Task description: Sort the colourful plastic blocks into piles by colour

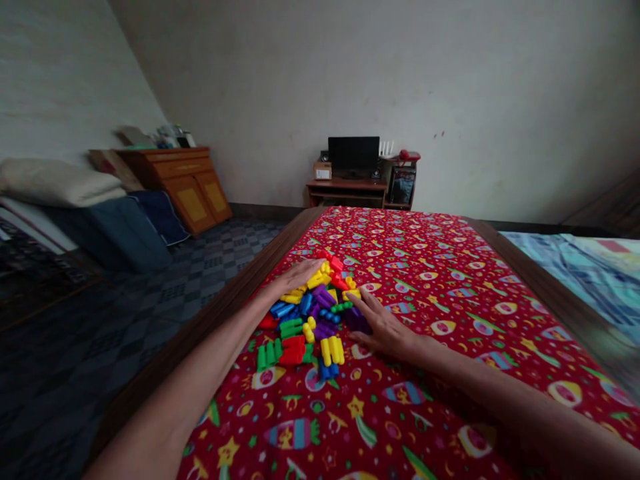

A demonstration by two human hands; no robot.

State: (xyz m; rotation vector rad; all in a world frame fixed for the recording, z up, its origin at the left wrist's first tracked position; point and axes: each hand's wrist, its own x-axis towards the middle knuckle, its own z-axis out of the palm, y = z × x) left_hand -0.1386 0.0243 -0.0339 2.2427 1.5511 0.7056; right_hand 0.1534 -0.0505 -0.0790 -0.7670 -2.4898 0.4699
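A heap of plastic building blocks [313, 313] in yellow, red, blue, green and purple lies on the red patterned cloth [440, 293] of a table. My left hand [293, 275] lies flat along the heap's left side, fingers stretched out and touching yellow blocks. On the heap's right side, my right hand [383, 327] rests palm down with its fingers spread, beside a purple block [356, 321]. Neither hand grips anything. A red block [293, 350] and green blocks [269, 353] lie at the heap's near edge.
The table's dark wooden edge [235, 300] runs along the left. A wooden cabinet [185, 183] and stacked bedding [75, 207] stand at the left wall. A monitor on a low desk [353, 173] stands at the far wall. A blue patterned cloth [590, 267] lies at the right.
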